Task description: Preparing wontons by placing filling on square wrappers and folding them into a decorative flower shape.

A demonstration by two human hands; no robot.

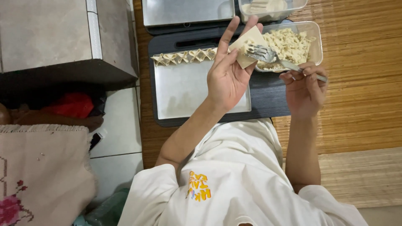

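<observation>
My left hand (228, 71) is raised palm-up with a square pale dough wrapper (247, 48) lying on its fingers. My right hand (305, 86) grips the handle of a metal fork (268, 56), whose tines rest over the wrapper's edge. Just behind the fork stands a clear plastic tub of shredded pale filling (293, 44). A row of several folded dumplings (184, 56) lines the far edge of a metal tray (184, 92) to the left of my left hand.
The metal tray sits on a black tray (268, 94) on a woven bamboo mat (360, 83). A second metal tray (186, 11) and another plastic tub (272, 7) lie farther back. A tiled step (63, 37) and embroidered cloth (37, 175) are at left.
</observation>
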